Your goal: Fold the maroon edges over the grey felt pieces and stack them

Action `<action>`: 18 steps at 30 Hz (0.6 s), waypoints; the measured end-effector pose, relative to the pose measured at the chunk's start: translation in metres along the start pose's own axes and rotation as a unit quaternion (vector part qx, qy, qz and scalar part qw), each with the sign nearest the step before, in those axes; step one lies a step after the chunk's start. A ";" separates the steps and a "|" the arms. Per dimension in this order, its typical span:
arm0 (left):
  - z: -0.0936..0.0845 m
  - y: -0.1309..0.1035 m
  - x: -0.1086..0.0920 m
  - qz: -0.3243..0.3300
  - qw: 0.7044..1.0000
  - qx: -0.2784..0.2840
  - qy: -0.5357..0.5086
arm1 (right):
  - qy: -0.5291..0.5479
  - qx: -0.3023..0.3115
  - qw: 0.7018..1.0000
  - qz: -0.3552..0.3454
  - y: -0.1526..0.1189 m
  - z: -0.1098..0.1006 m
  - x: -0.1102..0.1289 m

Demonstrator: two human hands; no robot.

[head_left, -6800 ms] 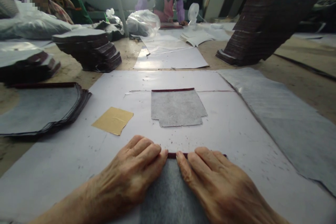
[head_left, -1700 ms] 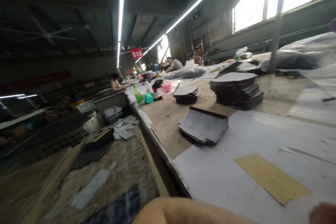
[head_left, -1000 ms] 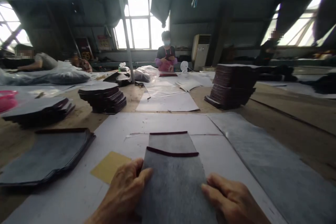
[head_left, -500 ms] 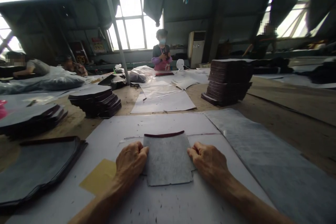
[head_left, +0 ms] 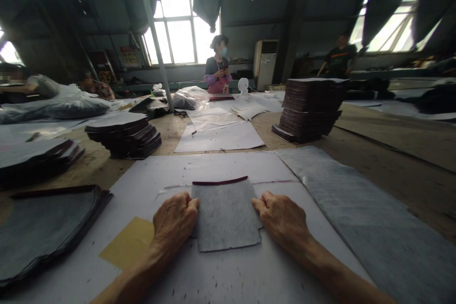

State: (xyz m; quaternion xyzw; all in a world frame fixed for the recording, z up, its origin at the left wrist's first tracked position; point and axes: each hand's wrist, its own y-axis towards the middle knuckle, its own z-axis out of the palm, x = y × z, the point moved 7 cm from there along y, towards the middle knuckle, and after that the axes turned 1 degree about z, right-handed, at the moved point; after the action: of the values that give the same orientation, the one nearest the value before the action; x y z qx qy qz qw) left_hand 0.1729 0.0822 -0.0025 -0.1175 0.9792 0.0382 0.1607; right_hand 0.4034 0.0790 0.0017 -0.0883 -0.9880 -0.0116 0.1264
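A grey fabric piece (head_left: 228, 218) with a dark red folded strip along its far edge lies in front of me on white paper (head_left: 221, 278). My left hand (head_left: 176, 216) is closed at its left edge, thumb and fingers pinching the side. On the opposite edge, my right hand (head_left: 281, 213) pinches the fabric in the same way. The notched lower corners show below my hands. A yellow paper square (head_left: 128, 242) lies beside my left forearm.
Stacks of grey pieces (head_left: 46, 228) lie at left, with another stack (head_left: 124, 135) behind. A tall dark stack (head_left: 309, 109) stands at the back right. A long grey sheet (head_left: 359, 204) runs along the right. A masked person (head_left: 217, 66) stands across the table.
Both hands still grip the fabric piece, nearly unmoved. The view has shifted slightly. The person across the table has turned the head and lowered the hands; the person at far right has moved left.
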 end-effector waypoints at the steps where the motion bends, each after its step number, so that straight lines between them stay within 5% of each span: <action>1: 0.000 0.000 0.000 0.000 1.000 -0.001 0.004 | 0.000 0.001 1.000 0.001 0.001 0.000 0.000; 11: 0.005 -0.004 -0.003 0.005 0.999 -0.041 0.005 | 0.023 -0.066 0.997 -0.019 -0.006 0.000 0.003; 18: 0.002 -0.006 -0.008 0.014 1.000 -0.028 -0.005 | 0.046 -0.060 0.997 -0.028 -0.010 0.002 0.006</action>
State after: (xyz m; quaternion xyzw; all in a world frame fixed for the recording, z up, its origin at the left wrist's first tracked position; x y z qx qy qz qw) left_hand 0.1828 0.0780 -0.0021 -0.1081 0.9785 0.0681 0.1617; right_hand 0.3957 0.0705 0.0010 -0.0676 -0.9806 -0.0785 0.1662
